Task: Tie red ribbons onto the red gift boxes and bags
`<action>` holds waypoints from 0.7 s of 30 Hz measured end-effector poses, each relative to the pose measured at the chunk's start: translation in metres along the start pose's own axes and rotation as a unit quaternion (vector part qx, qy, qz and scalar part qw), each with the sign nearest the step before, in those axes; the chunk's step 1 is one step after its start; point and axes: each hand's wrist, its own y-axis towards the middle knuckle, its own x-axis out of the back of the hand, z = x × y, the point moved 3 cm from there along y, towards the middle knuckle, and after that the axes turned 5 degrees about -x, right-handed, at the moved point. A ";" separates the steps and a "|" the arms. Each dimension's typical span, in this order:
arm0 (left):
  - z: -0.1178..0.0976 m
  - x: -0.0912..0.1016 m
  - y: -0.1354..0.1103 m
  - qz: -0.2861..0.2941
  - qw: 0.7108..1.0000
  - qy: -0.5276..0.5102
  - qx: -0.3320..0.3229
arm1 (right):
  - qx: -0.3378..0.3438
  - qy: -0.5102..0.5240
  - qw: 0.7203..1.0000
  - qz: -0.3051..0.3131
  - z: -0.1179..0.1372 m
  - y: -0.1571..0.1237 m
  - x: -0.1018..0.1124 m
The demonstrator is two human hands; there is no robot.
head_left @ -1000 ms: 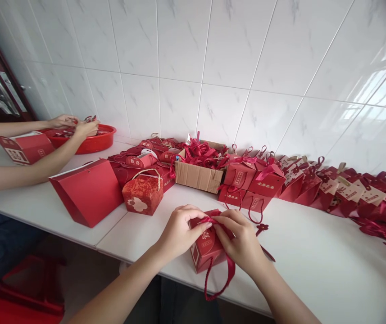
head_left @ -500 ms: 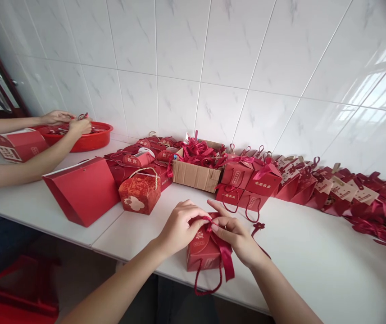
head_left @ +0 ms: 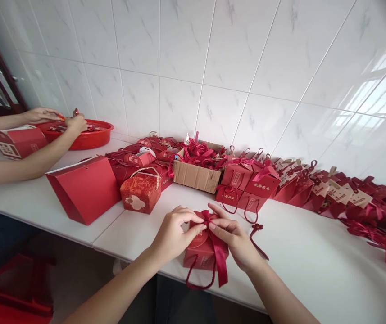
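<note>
A small red gift box [head_left: 197,262] stands at the table's front edge, with a rope handle hanging from its near side. Across its top runs a dark red satin ribbon [head_left: 220,261], one end trailing down the front. Thumb and fingertips of my left hand [head_left: 175,231] pinch the ribbon at its knot on top of the box. From the other side my right hand [head_left: 235,234] pinches the ribbon too, index finger raised. The knot is partly hidden by my fingertips. Right of my right hand lies a dark red cord with a flower end [head_left: 256,228].
Behind the box sits a cardboard box [head_left: 196,176] full of ribbons. Stacked gift boxes [head_left: 262,184] line the wall rightward. An orange patterned box [head_left: 141,193] and a large red box [head_left: 84,191] stand left. Farther left, another person's hands [head_left: 74,123] work over a red basin [head_left: 94,139].
My fingers have drawn slightly apart at the knot, and a ribbon loop now shows above it. The gift box sits slightly further left. The other person's hands have shifted left over the basin.
</note>
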 end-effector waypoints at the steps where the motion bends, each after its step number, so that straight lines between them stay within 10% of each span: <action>1: 0.002 0.000 0.001 0.003 1.000 -0.014 0.007 | -0.002 -0.024 1.000 -0.001 0.001 -0.003 0.000; 14: -0.008 0.009 0.006 0.134 0.990 -0.043 -0.023 | 0.079 -0.367 0.924 -0.073 0.021 -0.010 0.037; 21: -0.016 0.012 0.016 0.171 0.985 -0.018 -0.034 | 0.059 -0.429 0.901 0.019 0.049 -0.001 0.050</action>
